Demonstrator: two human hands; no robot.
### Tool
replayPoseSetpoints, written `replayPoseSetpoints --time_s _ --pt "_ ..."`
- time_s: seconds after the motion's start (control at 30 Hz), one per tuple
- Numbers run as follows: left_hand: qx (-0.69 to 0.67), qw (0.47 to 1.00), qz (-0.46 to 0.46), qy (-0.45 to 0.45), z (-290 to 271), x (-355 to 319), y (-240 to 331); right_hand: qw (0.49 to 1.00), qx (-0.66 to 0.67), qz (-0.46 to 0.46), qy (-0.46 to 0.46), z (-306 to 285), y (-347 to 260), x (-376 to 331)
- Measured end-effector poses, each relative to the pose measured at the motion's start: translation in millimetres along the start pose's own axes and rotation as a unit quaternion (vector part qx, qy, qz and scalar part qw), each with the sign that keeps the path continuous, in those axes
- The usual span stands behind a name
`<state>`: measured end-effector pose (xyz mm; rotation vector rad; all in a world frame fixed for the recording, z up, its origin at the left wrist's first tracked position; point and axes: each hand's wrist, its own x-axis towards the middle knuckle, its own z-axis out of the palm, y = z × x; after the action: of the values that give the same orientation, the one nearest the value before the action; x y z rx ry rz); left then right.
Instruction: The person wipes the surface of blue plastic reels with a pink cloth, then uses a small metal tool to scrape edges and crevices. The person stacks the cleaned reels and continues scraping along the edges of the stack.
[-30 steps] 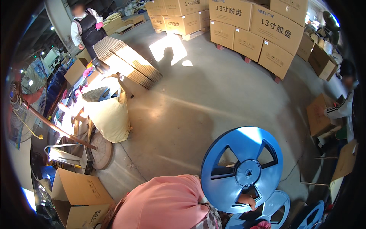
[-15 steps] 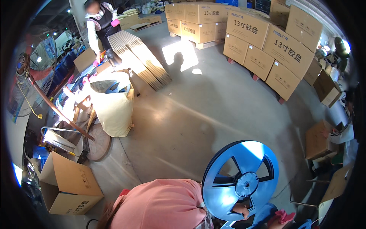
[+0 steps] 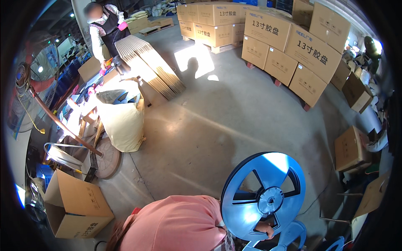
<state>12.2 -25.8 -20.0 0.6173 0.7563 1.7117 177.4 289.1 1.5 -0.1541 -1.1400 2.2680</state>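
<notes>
Left hand (image 3: 264, 229): gripping blue reel (image 3: 270, 201) through lower cutout, likely for handhold.
Right hand: out of view, can't tell.
Second reel (image 3: 302, 231): lower right of blue reel.

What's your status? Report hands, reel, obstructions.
Left hand gripping blue reel near its bottom; right hand out of view. Reel face showing. Second reel partly hidden behind it, contact unclear.
</notes>
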Motion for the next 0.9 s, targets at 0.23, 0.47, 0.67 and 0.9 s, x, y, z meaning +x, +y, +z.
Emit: replayPoseSetpoints --time_s 0.23,0.47,0.67,0.9 --pt "-0.006 1.0 -0.015 -0.009 -1 -2 -1 0.86 -0.5 0.014 -0.101 101 40 -63" --pt "0.012 1.0 -0.006 -0.015 0 3 -1 0.775 -0.585 -0.009 -0.239 121 59 -106" --pt "-0.009 1.0 -0.015 -0.016 -3 -4 -4 0.805 -0.572 0.023 -0.154 126 70 -90" --pt "-0.013 0.999 -0.032 -0.033 -6 3 -4 0.851 -0.518 0.04 -0.074 125 74 -72"
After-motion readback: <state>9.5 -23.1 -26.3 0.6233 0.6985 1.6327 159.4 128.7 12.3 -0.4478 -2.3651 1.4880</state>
